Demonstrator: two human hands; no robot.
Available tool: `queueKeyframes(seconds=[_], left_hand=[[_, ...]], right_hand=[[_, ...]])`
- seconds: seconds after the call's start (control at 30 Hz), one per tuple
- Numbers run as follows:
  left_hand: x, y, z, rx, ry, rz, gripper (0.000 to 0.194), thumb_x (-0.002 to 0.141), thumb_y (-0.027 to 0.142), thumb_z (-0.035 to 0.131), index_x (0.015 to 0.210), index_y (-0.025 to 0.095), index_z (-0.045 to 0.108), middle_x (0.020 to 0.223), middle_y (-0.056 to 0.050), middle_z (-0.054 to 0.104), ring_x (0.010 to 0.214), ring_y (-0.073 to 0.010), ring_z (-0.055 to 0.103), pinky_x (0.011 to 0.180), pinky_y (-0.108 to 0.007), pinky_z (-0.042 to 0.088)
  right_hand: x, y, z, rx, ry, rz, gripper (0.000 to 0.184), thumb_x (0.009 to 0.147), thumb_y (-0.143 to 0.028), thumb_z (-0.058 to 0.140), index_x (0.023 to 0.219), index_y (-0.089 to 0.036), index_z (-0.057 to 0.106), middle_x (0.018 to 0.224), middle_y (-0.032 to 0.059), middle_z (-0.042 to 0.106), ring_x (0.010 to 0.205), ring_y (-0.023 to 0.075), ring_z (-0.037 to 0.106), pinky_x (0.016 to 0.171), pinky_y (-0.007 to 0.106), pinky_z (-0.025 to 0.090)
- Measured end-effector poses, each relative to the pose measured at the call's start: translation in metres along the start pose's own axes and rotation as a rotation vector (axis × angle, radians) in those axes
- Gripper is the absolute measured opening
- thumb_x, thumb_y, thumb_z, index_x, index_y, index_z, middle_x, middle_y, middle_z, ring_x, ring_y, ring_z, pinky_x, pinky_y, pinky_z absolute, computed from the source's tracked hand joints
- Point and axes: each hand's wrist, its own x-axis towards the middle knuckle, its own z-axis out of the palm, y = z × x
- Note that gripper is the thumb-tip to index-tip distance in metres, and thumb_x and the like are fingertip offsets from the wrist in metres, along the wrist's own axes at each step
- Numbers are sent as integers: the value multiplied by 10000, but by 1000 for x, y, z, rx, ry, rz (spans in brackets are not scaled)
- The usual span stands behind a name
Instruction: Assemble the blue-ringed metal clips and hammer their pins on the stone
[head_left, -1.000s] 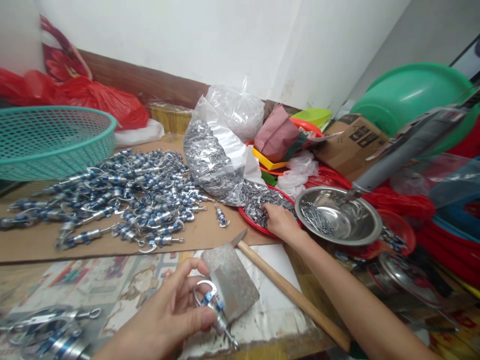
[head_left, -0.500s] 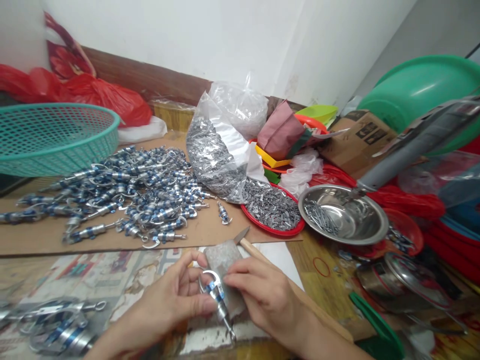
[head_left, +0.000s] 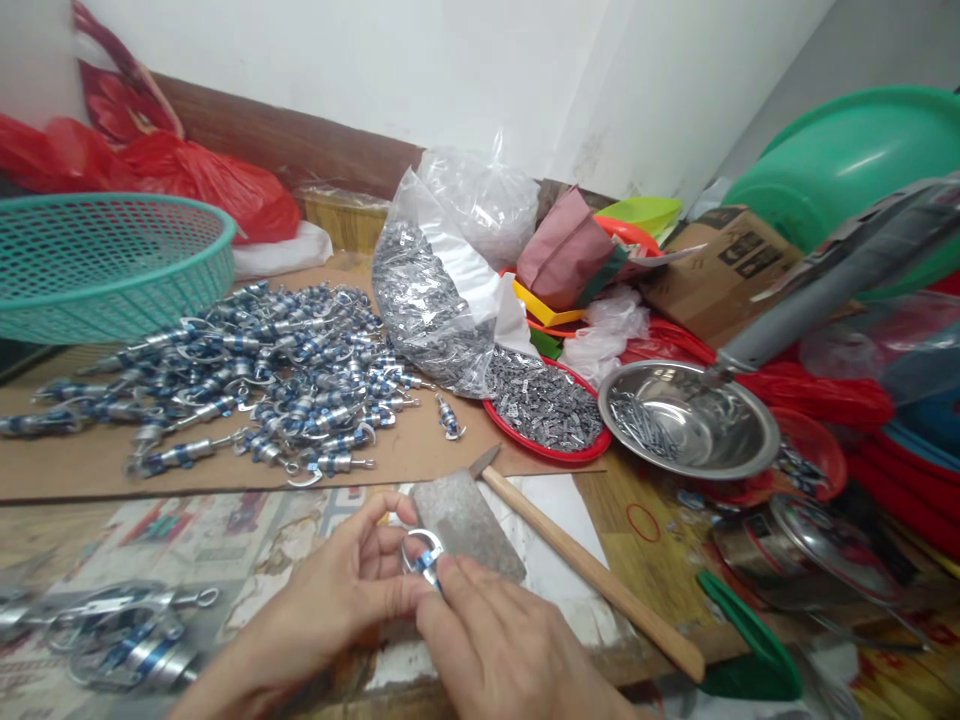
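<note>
My left hand (head_left: 330, 610) pinches a small silver and blue metal hook clasp (head_left: 422, 556) between thumb and fingers, just in front of a grey metal block (head_left: 466, 522). My right hand (head_left: 510, 650) is closed over the lower part of the same clasp, fingertips pressed against it; anything else in those fingers is hidden. A hammer with a wooden handle (head_left: 592, 575) lies to the right of the block. A big heap of finished blue and silver clasps (head_left: 255, 370) covers the cardboard sheet (head_left: 67, 470) beyond.
A red plate of small metal pieces (head_left: 544, 405) sits beside a steel bowl of nails (head_left: 686, 420) and a clear bag of parts (head_left: 431, 300). A teal mesh basket (head_left: 105, 265) is far left. More clasps (head_left: 127, 635) lie near left. Green basin (head_left: 840, 160) at right.
My right hand left the red plate, came back to the block and closed on the clasp held by my left hand. The view shifted slightly.
</note>
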Motion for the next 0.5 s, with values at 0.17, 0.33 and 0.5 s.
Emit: queueKeyframes(seconds=[0.17,0.33,0.5], left_hand=[[-1,2,4,-15,4,-18,461,652,176,795,923,252,429,761,58,635,689,-113,622,642,-240,449],[-2,5,6,-26,12,-23,473,630,147,801,903,247,428,749,72,611,669,-102,614,619,-231,437],[-3,4,6,-29,23,-21,477,624,150,805,904,244,431,748,76,605,651,-89,596,604,-220,433]], right_hand=[[-15,33,-13,345,-99,353,280,906,-99,340,1113,-138,523,976,94,680,877,166,655,769,250,538],[-56,81,-4,205,-439,701,244,858,-244,518,1087,-179,571,938,83,644,859,241,630,742,380,521],[-72,84,-14,251,-348,753,182,868,-261,502,1024,-192,565,939,65,647,845,207,644,715,311,530]])
